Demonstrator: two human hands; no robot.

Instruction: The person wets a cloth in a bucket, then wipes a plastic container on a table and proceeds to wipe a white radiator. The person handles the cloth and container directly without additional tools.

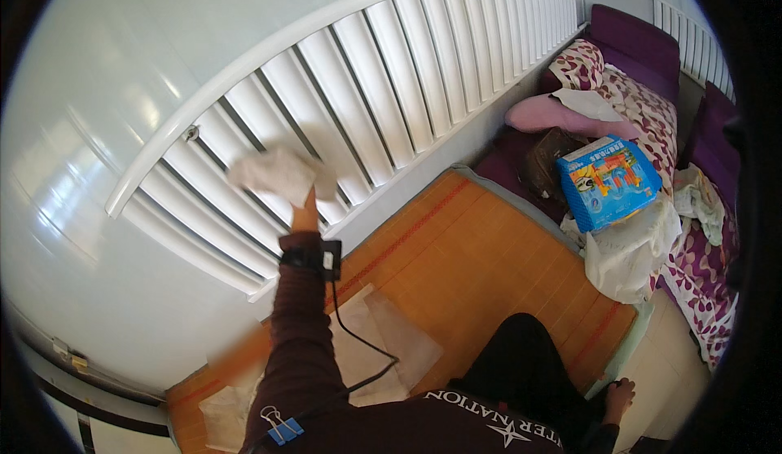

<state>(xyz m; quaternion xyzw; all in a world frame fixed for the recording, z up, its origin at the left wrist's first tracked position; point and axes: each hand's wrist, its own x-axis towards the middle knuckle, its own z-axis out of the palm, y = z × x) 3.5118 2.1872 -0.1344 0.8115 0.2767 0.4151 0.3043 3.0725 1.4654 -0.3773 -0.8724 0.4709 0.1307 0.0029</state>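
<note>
A white cloth (275,173) covers most of my left hand (304,211), which grips it in front of the white slatted radiator (342,93). Motion blur hides whether cloth and slats touch. A dark wrist strap with a black box (330,259) sits on my left wrist, and a black cable (372,350) runs from it along my sleeve. Low on the right, beside my bent knee (525,344), is my right hand (621,395), its fingers curled. Something small and dark shows at those fingers, but it is unclear whether they hold it.
An orange-brown mat (476,252) spreads below the radiator, with pale sheets (379,344) on it near my left arm. On the right stands a purple sofa (635,38) with patterned fabric (647,99), a pink cushion (544,113), a blue printed box (611,182) and a white plastic bag (629,258).
</note>
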